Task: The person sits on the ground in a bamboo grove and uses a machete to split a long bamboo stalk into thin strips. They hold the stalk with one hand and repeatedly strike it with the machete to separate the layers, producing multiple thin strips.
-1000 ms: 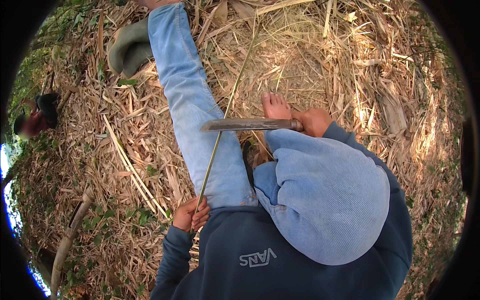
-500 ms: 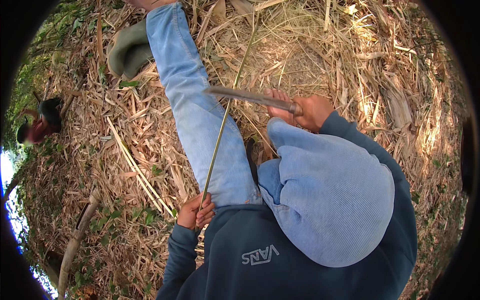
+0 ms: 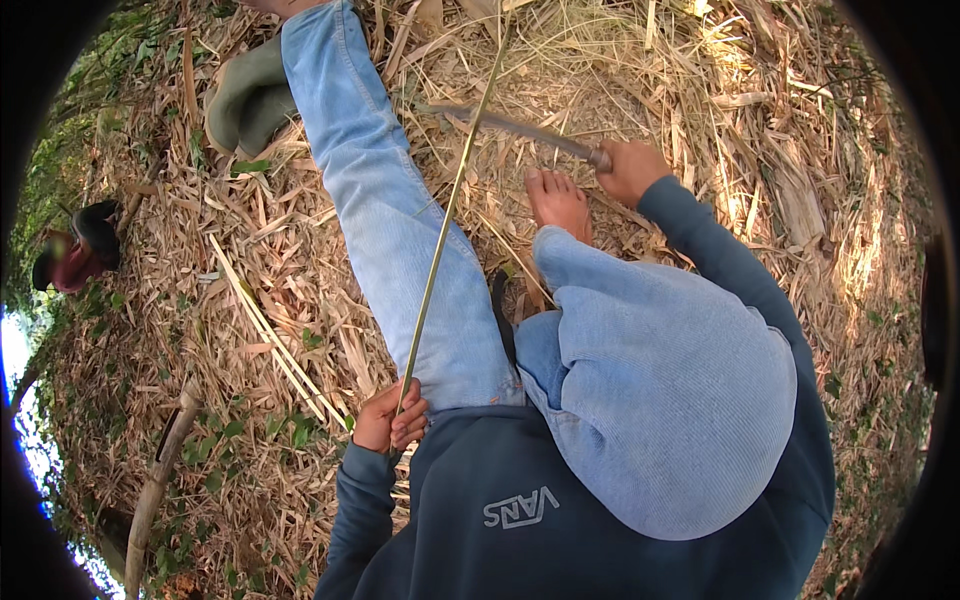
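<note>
A long, thin greenish strip (image 3: 446,222), which looks like split bamboo, slants across my outstretched leg in light blue jeans. Its lower end is pinched in the closed fingers of my left hand (image 3: 393,416), beside my hip. My right hand (image 3: 632,172) grips the handle of a long-bladed knife (image 3: 530,131), just past my bare right foot (image 3: 560,205). The blade points left and crosses the strip near its upper part; whether they touch I cannot tell. The strip's far end lies over the dry litter at the top.
Several pale split strips (image 3: 275,340) lie on the leaf-covered ground to my left. Green rubber boots (image 3: 250,100) rest near my extended leg. A thick pole (image 3: 160,480) lies at the lower left. Another person (image 3: 82,245) is at the far left.
My right hand has moved forward, away from my body, carrying the knife farther up along the strip. The left hand keeps its hold in nearly the same place.
</note>
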Tool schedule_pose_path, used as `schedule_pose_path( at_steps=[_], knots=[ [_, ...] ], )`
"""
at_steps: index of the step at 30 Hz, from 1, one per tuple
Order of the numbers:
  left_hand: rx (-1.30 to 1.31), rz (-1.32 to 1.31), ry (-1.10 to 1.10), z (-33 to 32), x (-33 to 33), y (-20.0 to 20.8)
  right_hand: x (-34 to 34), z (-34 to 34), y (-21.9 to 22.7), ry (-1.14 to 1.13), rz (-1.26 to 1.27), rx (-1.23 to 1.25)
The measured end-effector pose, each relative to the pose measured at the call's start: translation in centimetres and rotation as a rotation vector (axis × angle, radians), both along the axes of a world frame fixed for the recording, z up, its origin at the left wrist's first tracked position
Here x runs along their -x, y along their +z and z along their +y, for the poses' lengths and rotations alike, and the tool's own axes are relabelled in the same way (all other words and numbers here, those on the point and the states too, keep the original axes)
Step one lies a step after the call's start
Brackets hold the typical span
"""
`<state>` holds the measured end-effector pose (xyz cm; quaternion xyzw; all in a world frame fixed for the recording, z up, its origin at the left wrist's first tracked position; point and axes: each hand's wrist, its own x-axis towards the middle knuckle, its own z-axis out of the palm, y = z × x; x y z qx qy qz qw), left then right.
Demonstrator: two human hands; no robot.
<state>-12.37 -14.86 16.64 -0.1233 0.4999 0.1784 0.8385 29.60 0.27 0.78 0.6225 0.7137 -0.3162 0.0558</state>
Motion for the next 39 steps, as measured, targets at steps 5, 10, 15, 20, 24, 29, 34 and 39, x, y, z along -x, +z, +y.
schedule_pose_path(
  at_steps=[5,10,15,20,24,29,34,39],
  knots=[
    [-0.024,-0.002,-0.038,-0.1,0.2,0.6,0.8,1.1,1.8,0.048,0.0,-0.013],
    [0.035,0.025,-0.016,-0.7,0.8,0.9,-3.0,5.5,-6.7,-0.263,-0.135,-0.067],
    [0.024,0.038,-0.015,-1.0,1.2,1.2,-2.4,6.3,-6.0,-0.114,-0.119,-0.075],
    [0.011,0.012,-0.011,-1.2,1.9,0.7,-3.3,8.1,-6.6,-0.348,-0.158,0.068],
    [-0.025,-0.021,-0.028,-0.8,1.2,0.9,-0.8,4.8,-3.9,-0.237,-0.029,0.03],
    [-0.018,-0.004,-0.056,-1.3,1.2,0.0,1.9,-3.0,2.6,0.108,0.133,0.013],
    [-0.198,0.179,-0.251,-1.1,0.5,0.2,0.3,-2.7,1.5,-0.034,0.093,-0.028],
    [-0.255,0.302,-0.364,-0.6,-0.3,1.2,-0.1,-1.9,2.7,0.114,0.15,-0.016]
  ],
)
